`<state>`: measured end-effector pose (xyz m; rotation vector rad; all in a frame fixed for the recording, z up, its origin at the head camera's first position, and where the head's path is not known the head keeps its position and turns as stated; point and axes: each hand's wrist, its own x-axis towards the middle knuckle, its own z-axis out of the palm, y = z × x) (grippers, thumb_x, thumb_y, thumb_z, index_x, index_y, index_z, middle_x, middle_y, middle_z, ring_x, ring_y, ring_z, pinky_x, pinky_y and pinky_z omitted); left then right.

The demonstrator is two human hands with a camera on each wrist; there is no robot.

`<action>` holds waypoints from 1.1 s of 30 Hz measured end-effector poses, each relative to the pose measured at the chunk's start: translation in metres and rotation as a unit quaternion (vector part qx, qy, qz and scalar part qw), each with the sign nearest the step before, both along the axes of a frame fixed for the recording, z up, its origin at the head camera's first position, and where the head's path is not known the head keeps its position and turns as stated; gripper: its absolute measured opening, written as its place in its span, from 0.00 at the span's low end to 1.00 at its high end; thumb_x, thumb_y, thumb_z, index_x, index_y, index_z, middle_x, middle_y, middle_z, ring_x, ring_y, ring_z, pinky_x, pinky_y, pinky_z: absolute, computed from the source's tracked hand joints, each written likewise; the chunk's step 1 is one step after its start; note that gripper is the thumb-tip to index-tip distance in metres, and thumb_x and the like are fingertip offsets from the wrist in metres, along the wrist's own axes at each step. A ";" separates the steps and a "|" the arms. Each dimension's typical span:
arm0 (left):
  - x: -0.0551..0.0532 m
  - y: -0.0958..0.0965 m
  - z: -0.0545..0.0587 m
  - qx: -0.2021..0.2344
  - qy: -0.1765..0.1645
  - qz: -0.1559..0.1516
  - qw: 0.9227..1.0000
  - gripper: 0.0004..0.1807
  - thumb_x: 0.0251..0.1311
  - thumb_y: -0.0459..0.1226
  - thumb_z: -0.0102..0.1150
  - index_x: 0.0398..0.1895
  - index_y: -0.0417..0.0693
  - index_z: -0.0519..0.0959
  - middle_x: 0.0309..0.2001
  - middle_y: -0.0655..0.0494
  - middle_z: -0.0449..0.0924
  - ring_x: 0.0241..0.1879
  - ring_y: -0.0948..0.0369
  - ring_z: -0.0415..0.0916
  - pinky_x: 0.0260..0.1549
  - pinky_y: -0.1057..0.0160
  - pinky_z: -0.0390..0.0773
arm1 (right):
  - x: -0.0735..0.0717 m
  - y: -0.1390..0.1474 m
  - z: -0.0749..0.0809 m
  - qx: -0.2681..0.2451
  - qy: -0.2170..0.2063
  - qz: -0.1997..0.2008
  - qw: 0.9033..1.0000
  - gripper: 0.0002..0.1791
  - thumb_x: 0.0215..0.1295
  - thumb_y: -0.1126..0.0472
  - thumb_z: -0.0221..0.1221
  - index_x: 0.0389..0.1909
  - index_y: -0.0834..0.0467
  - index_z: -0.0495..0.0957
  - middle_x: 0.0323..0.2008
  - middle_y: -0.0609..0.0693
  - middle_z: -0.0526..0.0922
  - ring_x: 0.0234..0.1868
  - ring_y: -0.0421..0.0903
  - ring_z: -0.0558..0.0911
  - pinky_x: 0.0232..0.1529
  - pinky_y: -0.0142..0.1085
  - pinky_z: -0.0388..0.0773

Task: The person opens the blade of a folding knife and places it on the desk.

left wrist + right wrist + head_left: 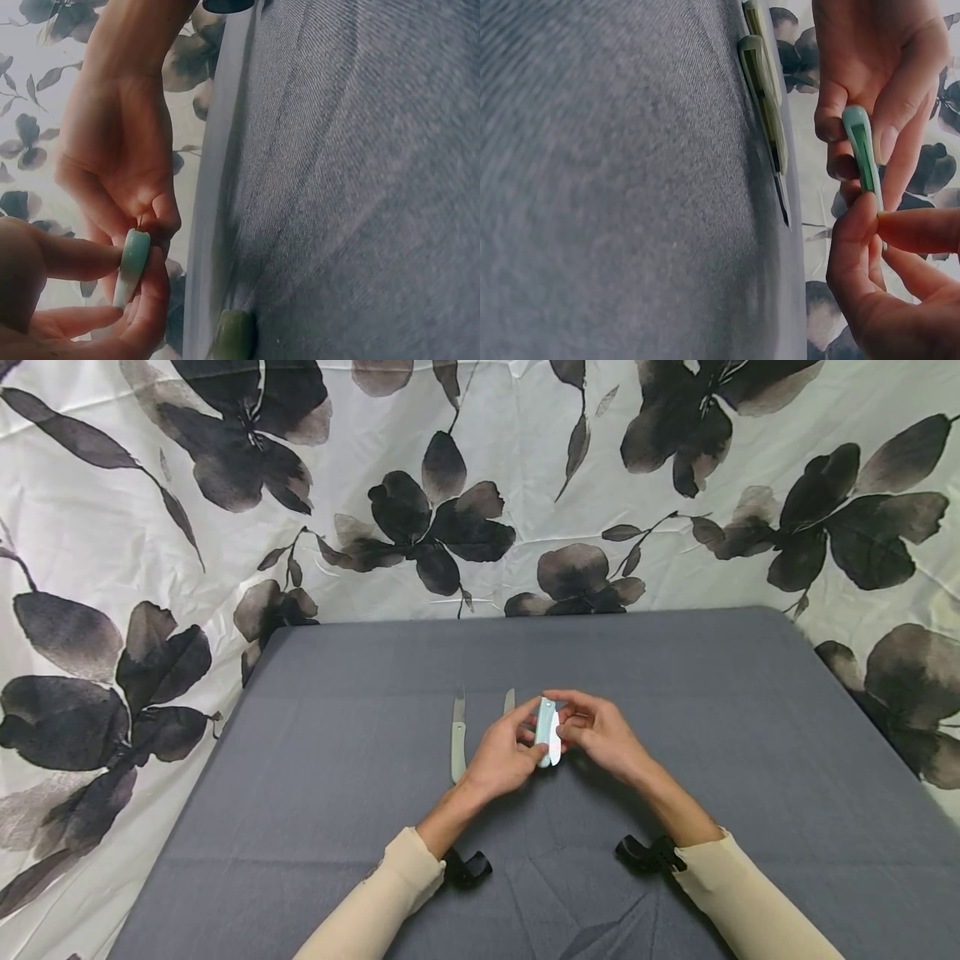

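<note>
A folding knife with a pale blue handle is held up between both hands, its white blade showing beside the handle. My left hand grips the handle, thumb near its lower end. From the other side, my right hand pinches the knife at the blade, with the index finger at the handle's top end. The right wrist view shows the slotted edge of the handle between the left fingers and thumb. On the table beyond the left hand lie a pale green folding knife and another knife, partly hidden by that hand.
The table wears a grey cloth, creased near the front. A floral curtain hangs behind and at the sides. Black wrist mounts sit under both sleeves.
</note>
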<state>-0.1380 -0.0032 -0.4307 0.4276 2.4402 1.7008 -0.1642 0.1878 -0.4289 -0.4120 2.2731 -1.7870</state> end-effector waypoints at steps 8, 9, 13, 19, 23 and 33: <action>0.001 -0.006 0.000 -0.017 -0.011 -0.008 1.000 0.38 0.64 0.26 0.62 0.79 0.43 0.66 0.58 0.42 0.78 0.39 0.62 0.80 0.32 0.72 0.79 | 0.000 0.005 -0.001 0.010 -0.007 0.030 0.999 0.29 0.69 0.73 0.56 0.72 0.65 0.71 0.43 0.66 0.79 0.32 0.41 0.84 0.36 0.41 0.86; 0.001 -0.007 -0.001 -0.019 -0.012 -0.010 1.000 0.38 0.64 0.26 0.62 0.78 0.43 0.66 0.57 0.43 0.78 0.39 0.63 0.80 0.32 0.72 0.79 | 0.000 0.006 -0.002 0.010 -0.009 0.034 0.999 0.29 0.69 0.73 0.55 0.72 0.65 0.71 0.42 0.66 0.79 0.32 0.41 0.84 0.36 0.41 0.86; 0.001 -0.010 -0.002 -0.021 -0.016 -0.020 0.999 0.38 0.64 0.26 0.62 0.78 0.44 0.66 0.57 0.43 0.78 0.38 0.64 0.79 0.31 0.72 0.78 | -0.001 0.008 -0.004 0.006 -0.012 0.048 0.999 0.29 0.69 0.75 0.55 0.71 0.66 0.71 0.42 0.64 0.79 0.31 0.41 0.83 0.37 0.41 0.86; -0.001 -0.013 -0.002 -0.007 -0.024 -0.035 0.999 0.38 0.64 0.26 0.61 0.78 0.45 0.67 0.57 0.42 0.78 0.38 0.64 0.80 0.31 0.72 0.79 | 0.000 0.010 -0.002 0.007 -0.014 0.054 0.998 0.29 0.69 0.74 0.55 0.71 0.65 0.71 0.43 0.66 0.78 0.32 0.42 0.83 0.38 0.41 0.86; -0.001 -0.013 0.001 0.016 -0.032 -0.027 0.999 0.38 0.63 0.25 0.61 0.78 0.47 0.67 0.58 0.40 0.77 0.38 0.62 0.81 0.33 0.71 0.78 | 0.002 0.009 0.000 0.012 -0.011 0.037 0.999 0.29 0.72 0.71 0.56 0.74 0.62 0.69 0.46 0.67 0.78 0.37 0.42 0.84 0.41 0.41 0.87; -0.002 -0.014 -0.002 0.060 -0.022 0.005 0.998 0.39 0.64 0.25 0.61 0.80 0.46 0.64 0.61 0.41 0.77 0.38 0.62 0.83 0.32 0.70 0.79 | 0.006 0.001 0.001 0.017 -0.018 -0.011 1.000 0.28 0.69 0.71 0.62 0.69 0.65 0.70 0.42 0.61 0.85 0.36 0.38 0.86 0.39 0.38 0.87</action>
